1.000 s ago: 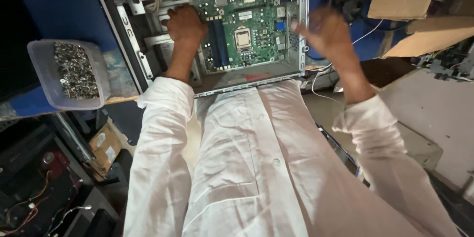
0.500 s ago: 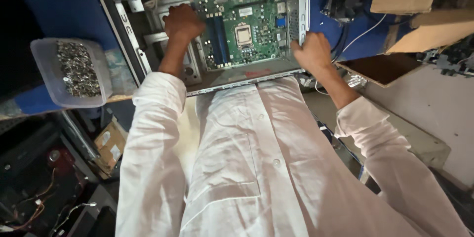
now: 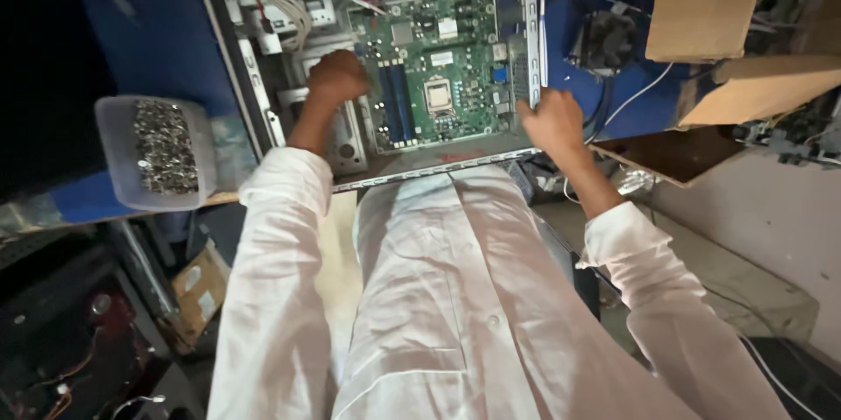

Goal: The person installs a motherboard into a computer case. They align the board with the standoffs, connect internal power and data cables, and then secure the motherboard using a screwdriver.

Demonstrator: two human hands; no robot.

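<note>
Looking down from the head camera: nearest the viewer, a white coat (image 3: 438, 315) covers the person's torso and both arms, its sleeves ending at the wrists. Beyond the coat lies an open computer case (image 3: 263, 96), set flat on a blue table (image 3: 149, 26), with its near metal edge running just past the coat's front. The left hand (image 3: 337, 78) rests inside the case on its left portion, fingers curled into a loose fist against the grey drive bay (image 3: 346, 144); whether it grips anything there cannot be told. The right hand (image 3: 550, 120) is closed at the case's right near corner, its fingers folded about the lower end of the case's upright side rail (image 3: 530, 26). Between the two hands sits the green motherboard (image 3: 438, 70), lying flat in the case floor, with its square processor socket (image 3: 437, 93) near the middle. A bundle of pale cables (image 3: 280, 13) runs along the far left of the case. To the left of the case, well apart from the left hand, a clear plastic tub (image 3: 118, 157) holds a heap of small metal screws (image 3: 162, 147). Farther right, past the right hand, a black cooling fan (image 3: 604, 39) lies on the blue table, with cardboard boxes (image 3: 710, 4) beyond it.
</note>
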